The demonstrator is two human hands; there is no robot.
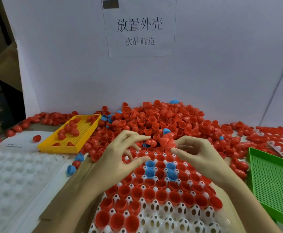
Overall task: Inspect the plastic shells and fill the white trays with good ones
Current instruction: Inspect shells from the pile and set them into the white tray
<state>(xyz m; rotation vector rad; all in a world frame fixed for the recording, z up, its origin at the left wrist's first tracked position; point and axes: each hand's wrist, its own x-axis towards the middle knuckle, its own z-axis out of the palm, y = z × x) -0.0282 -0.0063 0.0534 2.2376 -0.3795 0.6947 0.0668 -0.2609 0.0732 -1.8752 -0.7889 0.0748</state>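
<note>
A white tray (156,214) lies in front of me, most of its cups filled with red shells and a few blue ones (150,165). My right hand (193,153) pinches a stack of nested red shells (167,142) with a blue shell at its far end, just above the tray's far edge. My left hand (125,153) hovers over the tray's far left part, fingers spread and loosely bent, holding nothing. Behind them is a big pile of loose red shells (162,118).
A yellow tray (80,143) with several red shells sits at the left. A green perforated tray (275,182) lies at the right. An upturned white tray (16,179) is at the near left, another filled tray (282,138) at the far right. A white wall with a paper sign stands behind.
</note>
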